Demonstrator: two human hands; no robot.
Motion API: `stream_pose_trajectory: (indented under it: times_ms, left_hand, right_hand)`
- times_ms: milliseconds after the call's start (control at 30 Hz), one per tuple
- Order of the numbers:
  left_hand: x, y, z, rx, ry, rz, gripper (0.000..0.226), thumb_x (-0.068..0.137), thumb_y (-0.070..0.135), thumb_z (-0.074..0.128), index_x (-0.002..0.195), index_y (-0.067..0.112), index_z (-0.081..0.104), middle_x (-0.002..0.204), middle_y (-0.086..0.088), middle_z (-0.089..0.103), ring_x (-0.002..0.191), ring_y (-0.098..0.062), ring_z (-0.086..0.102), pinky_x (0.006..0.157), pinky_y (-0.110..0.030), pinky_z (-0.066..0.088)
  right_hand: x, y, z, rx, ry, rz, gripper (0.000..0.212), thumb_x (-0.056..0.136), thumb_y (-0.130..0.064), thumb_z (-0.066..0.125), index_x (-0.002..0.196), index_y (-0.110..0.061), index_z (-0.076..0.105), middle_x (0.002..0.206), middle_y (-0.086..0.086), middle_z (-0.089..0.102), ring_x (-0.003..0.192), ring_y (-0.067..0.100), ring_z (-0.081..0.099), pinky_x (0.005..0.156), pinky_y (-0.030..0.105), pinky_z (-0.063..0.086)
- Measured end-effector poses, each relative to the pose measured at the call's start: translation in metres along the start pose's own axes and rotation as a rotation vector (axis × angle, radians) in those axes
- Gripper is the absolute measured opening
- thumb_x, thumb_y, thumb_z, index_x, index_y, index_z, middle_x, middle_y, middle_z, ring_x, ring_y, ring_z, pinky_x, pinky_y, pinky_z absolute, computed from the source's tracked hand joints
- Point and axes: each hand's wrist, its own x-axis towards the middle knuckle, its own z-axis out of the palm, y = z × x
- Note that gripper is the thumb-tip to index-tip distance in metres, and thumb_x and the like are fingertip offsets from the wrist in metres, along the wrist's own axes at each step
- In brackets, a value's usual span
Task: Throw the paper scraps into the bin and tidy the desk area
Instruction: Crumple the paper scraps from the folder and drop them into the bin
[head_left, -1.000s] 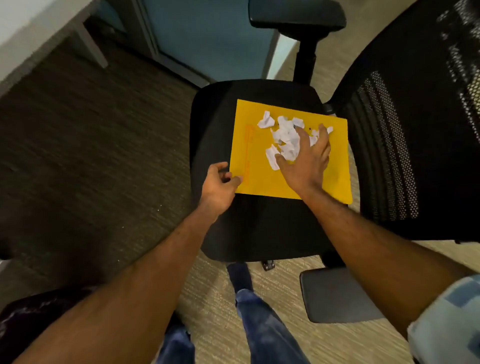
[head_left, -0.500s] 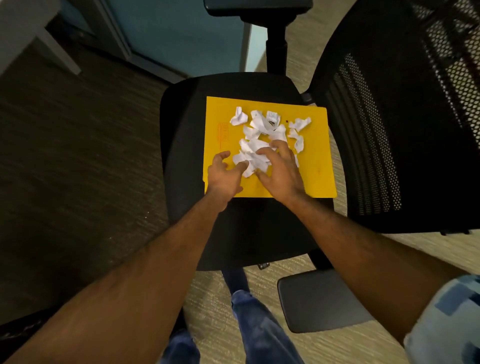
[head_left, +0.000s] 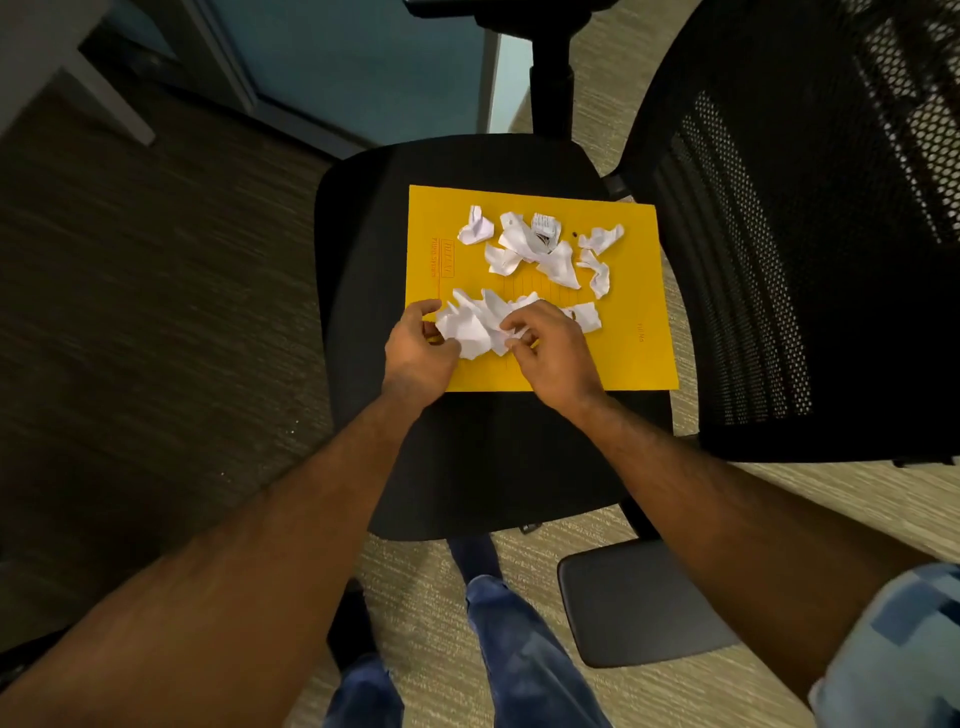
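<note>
Left hand (head_left: 415, 354) and right hand (head_left: 557, 356) are gripping bunched paper scraps (head_left: 471, 323) on yellow folder (head_left: 631, 364), paper hiding several fingertips.

We see a dim room lit softly from above, so the yellow folder (head_left: 634, 358) and the white paper scraps (head_left: 540, 249) stand out as the brightest patches, while the black chair seat (head_left: 493, 467) and the dark carpet (head_left: 130, 312) at left sink into shadow with little detail. We find the centre fairly sharp, yet the wide lens bends lines toward the edges, the mesh backrest (head_left: 831, 234) at upper right smears into blur, and the sleeve (head_left: 893, 649) in the lower right corner looks soft and stretched.
</note>
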Motion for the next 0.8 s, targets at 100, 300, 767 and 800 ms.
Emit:
stream_pose_trajectory:
  times_ms: [100,300,767,800]
  left_hand:
    - [0.004,0.002,-0.005,0.033,-0.019,0.012,0.054,0.081,0.004,0.064,0.13,0.022,0.052,0.095,0.005,0.058,0.087,-0.014,0.061,0.064,-0.032,0.059]
    - [0.012,0.007,-0.011,0.231,-0.137,0.13,0.071,0.079,0.007,0.067,0.143,0.021,0.04,0.128,-0.013,0.048,0.112,-0.029,0.057,0.087,-0.039,0.054]
    - [0.005,0.002,-0.007,0.27,-0.069,0.222,0.047,0.072,0.025,0.082,0.114,0.018,0.062,0.122,-0.005,0.054,0.104,-0.015,0.054,0.081,-0.023,0.042]
    - [0.003,0.001,-0.01,0.226,-0.054,0.215,0.044,0.072,0.024,0.082,0.112,0.018,0.064,0.12,-0.004,0.056,0.103,-0.015,0.056,0.08,-0.024,0.045]
  right_hand:
    - [0.003,0.003,-0.004,-0.006,0.018,0.018,0.02,0.078,0.0,0.064,0.094,-0.012,0.061,0.101,0.004,0.061,0.071,0.016,0.06,0.065,0.031,0.052]
    - [0.009,0.001,0.007,-0.122,-0.121,0.114,0.062,0.077,-0.026,0.072,0.132,-0.02,0.046,0.119,0.004,0.052,0.098,0.023,0.062,0.078,0.043,0.055]
    - [0.014,-0.004,0.025,-0.125,0.017,0.157,0.021,0.091,-0.011,0.054,0.107,-0.002,0.066,0.104,0.013,0.064,0.1,0.024,0.057,0.08,0.023,0.038]
    - [0.014,-0.004,0.025,-0.103,0.037,0.176,0.02,0.092,-0.011,0.053,0.106,-0.003,0.066,0.103,0.012,0.065,0.099,0.024,0.058,0.08,0.026,0.041]
